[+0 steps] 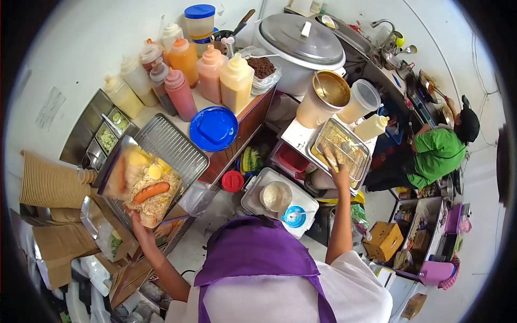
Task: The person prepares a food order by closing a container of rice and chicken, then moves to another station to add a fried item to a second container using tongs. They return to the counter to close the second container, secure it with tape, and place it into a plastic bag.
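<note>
Plainly, from the head view, two bare hands are working far apart, one to each side of the person in the purple headscarf (253,247). On the left, the left hand (141,216) is touching the near edge of a clear container (114,180), which is lying over a wire rack (171,146); a sausage (151,192) is showing on a pale, crumbly-looking heap. I cannot tell whether those fingers are gripping, as part of them is hidden. The container is looking thin-walled and inclined to bend, its load soft and shifting, so I am judging the underside and near edge to be the surer hold.

On the right, the right hand (339,171) is resting at the near-left part of a metal tray (353,136) of crumbs, standing on the white worktop (295,137). Its fingers are blending with a coated piece, so its grip is staying unclear to me. That tray is looking stiff and fairly light, best held by its rim and kept level. Just beyond, a batter-streaked tub (309,107) is standing beside a clear tub (363,99).
</note>
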Action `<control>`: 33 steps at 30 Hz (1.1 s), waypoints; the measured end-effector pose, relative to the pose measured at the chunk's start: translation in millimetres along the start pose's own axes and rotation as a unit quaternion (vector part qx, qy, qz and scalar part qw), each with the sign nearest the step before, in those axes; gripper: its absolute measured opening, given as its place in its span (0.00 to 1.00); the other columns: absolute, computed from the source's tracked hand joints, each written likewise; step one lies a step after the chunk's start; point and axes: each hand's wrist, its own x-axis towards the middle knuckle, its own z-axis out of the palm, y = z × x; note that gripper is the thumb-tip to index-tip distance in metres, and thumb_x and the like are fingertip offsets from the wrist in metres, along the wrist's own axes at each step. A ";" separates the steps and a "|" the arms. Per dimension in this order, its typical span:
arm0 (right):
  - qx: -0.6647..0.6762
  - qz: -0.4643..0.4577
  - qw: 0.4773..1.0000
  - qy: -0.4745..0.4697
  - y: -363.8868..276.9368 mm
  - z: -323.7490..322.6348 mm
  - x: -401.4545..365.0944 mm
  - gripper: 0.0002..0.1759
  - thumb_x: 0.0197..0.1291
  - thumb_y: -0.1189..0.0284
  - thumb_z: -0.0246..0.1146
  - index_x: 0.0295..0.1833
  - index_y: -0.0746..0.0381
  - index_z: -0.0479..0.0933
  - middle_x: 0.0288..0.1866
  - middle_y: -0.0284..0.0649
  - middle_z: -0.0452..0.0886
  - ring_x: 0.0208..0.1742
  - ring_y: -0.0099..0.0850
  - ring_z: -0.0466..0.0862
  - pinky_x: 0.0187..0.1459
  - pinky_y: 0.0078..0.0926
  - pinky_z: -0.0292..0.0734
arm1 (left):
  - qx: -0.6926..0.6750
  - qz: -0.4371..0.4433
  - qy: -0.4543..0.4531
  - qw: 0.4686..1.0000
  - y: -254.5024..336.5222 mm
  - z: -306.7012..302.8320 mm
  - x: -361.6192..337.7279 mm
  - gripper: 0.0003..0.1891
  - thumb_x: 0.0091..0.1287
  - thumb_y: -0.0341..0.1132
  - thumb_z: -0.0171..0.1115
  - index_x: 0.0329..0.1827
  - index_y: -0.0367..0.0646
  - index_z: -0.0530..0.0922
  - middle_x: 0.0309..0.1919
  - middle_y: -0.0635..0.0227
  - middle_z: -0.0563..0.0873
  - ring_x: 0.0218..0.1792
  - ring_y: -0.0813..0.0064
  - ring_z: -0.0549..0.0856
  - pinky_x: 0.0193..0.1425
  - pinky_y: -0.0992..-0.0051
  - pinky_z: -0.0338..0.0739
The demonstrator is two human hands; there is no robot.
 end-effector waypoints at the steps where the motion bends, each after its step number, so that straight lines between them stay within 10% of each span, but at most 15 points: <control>1: -0.010 0.049 0.998 0.027 30.3 16.8 17.8 0.38 0.53 0.48 0.67 0.58 0.68 0.72 0.50 0.63 0.79 0.53 0.56 0.79 0.54 0.45 0.73 | -0.034 -0.002 -0.015 0.999 2.9 3.8 -6.3 0.25 0.74 0.44 0.49 0.69 0.40 0.65 0.62 0.62 0.74 0.61 0.66 0.76 0.61 0.64 0.73; 6: -0.091 -0.036 0.990 0.103 122.4 85.9 94.0 0.52 0.59 0.44 0.60 0.75 0.67 0.48 0.68 0.66 0.64 0.67 0.59 0.68 0.65 0.44 0.65 | -0.225 -0.044 -0.097 0.969 -4.1 -8.0 -10.5 0.22 0.67 0.47 0.57 0.61 0.48 0.71 0.58 0.68 0.76 0.59 0.66 0.77 0.60 0.61 0.74; 7: -0.071 -0.111 0.990 0.048 112.8 73.7 92.8 0.48 0.63 0.45 0.56 0.76 0.64 0.47 0.73 0.65 0.55 0.73 0.58 0.58 0.69 0.47 0.58 | -0.227 -0.024 -0.056 0.972 -4.6 -5.6 -16.6 0.20 0.66 0.47 0.59 0.57 0.49 0.72 0.55 0.70 0.77 0.57 0.67 0.78 0.58 0.62 0.75; 8: 0.030 0.051 0.991 -0.121 82.6 48.5 85.8 0.44 0.65 0.47 0.53 0.77 0.61 0.48 0.76 0.63 0.48 0.74 0.59 0.55 0.70 0.50 0.57 | -0.230 -0.004 -0.011 0.973 -5.9 -1.4 -23.3 0.18 0.64 0.48 0.60 0.53 0.51 0.73 0.51 0.72 0.78 0.54 0.68 0.79 0.56 0.64 0.75; 9: -0.206 -0.120 0.966 0.100 103.4 69.1 90.7 0.44 0.64 0.46 0.54 0.76 0.61 0.50 0.74 0.63 0.54 0.68 0.61 0.65 0.64 0.51 0.65 | -0.238 -0.002 -0.014 0.971 -6.0 3.8 -28.1 0.17 0.64 0.48 0.60 0.51 0.51 0.73 0.49 0.73 0.78 0.53 0.69 0.79 0.54 0.64 0.76; 11: -0.245 -0.074 0.964 0.075 13.0 10.0 37.1 0.44 0.61 0.45 0.57 0.73 0.64 0.56 0.66 0.61 0.69 0.60 0.58 0.74 0.56 0.51 0.73 | -0.263 0.007 -0.036 0.964 -15.1 2.9 -26.4 0.16 0.65 0.49 0.58 0.49 0.52 0.73 0.47 0.74 0.78 0.51 0.69 0.79 0.53 0.63 0.76; 14: -0.050 -0.179 0.960 -0.211 -99.0 7.4 -28.0 0.22 0.64 0.59 0.58 0.54 0.65 0.76 0.50 0.56 0.80 0.50 0.54 0.81 0.49 0.45 0.76 | -0.311 0.044 -0.101 0.944 -20.4 10.4 -29.6 0.15 0.67 0.50 0.52 0.50 0.53 0.73 0.49 0.73 0.79 0.52 0.67 0.79 0.55 0.60 0.76; 16: 0.114 -0.335 0.835 -0.421 -125.9 50.3 -81.4 0.17 0.66 0.62 0.56 0.52 0.62 0.78 0.51 0.51 0.81 0.57 0.43 0.79 0.55 0.39 0.72 | -0.342 0.042 -0.118 0.931 -31.0 2.8 -23.3 0.15 0.67 0.50 0.52 0.50 0.53 0.74 0.51 0.72 0.79 0.53 0.66 0.79 0.56 0.59 0.76; 22: -0.121 -0.455 0.393 -0.790 -182.1 61.0 -116.9 0.18 0.63 0.61 0.58 0.51 0.62 0.79 0.49 0.50 0.82 0.54 0.42 0.80 0.55 0.36 0.73 | -0.374 0.083 -0.154 0.911 -16.5 -0.5 -61.5 0.15 0.67 0.50 0.51 0.49 0.52 0.74 0.53 0.69 0.79 0.56 0.65 0.78 0.58 0.59 0.75; 24: -0.218 -0.516 0.345 -0.753 -239.7 12.7 -91.9 0.18 0.62 0.61 0.59 0.50 0.62 0.79 0.48 0.50 0.82 0.53 0.42 0.81 0.55 0.35 0.74 | -0.349 0.112 -0.123 0.922 -5.8 -10.2 -86.3 0.17 0.67 0.50 0.51 0.52 0.51 0.73 0.55 0.68 0.77 0.56 0.65 0.78 0.59 0.59 0.74; 26: -0.470 -0.526 0.507 -0.496 -352.1 -57.2 -110.9 0.19 0.58 0.60 0.62 0.50 0.61 0.79 0.49 0.53 0.81 0.52 0.46 0.80 0.56 0.35 0.73 | -0.263 0.196 -0.081 0.941 -31.8 -41.9 -98.8 0.20 0.66 0.50 0.52 0.55 0.49 0.70 0.57 0.66 0.76 0.57 0.64 0.78 0.61 0.60 0.74; 27: -0.251 -0.641 0.632 -0.356 -414.0 -125.4 -157.9 0.20 0.57 0.63 0.65 0.52 0.63 0.78 0.51 0.55 0.80 0.54 0.49 0.79 0.57 0.38 0.72 | -0.254 0.204 -0.061 0.943 -32.9 -51.9 -109.0 0.21 0.66 0.50 0.53 0.57 0.48 0.69 0.58 0.65 0.75 0.57 0.64 0.78 0.61 0.60 0.73; 29: 0.190 -0.691 0.674 -0.177 -478.9 -143.7 -196.9 0.20 0.57 0.73 0.64 0.56 0.66 0.74 0.49 0.49 0.80 0.51 0.40 0.80 0.55 0.33 0.71 | -0.391 0.100 -0.039 0.914 5.7 -40.7 -168.1 0.24 0.65 0.49 0.54 0.60 0.46 0.67 0.59 0.63 0.74 0.57 0.63 0.78 0.62 0.61 0.73; 30: 0.301 -0.687 0.631 -0.199 -523.0 -133.2 -201.8 0.19 0.60 0.74 0.62 0.57 0.66 0.73 0.50 0.45 0.79 0.53 0.34 0.79 0.56 0.30 0.70 | -0.173 0.211 0.044 0.961 -43.8 -71.7 -171.0 0.25 0.66 0.49 0.53 0.62 0.46 0.67 0.59 0.63 0.75 0.58 0.62 0.78 0.62 0.61 0.73; 33: 0.468 -0.710 0.504 -0.153 -680.0 -107.2 -245.8 0.17 0.63 0.72 0.62 0.55 0.65 0.73 0.52 0.42 0.78 0.57 0.32 0.77 0.58 0.30 0.72 | -0.226 0.239 0.096 0.940 -46.7 -81.6 -224.2 0.25 0.66 0.47 0.54 0.63 0.45 0.68 0.56 0.62 0.77 0.57 0.63 0.78 0.62 0.61 0.73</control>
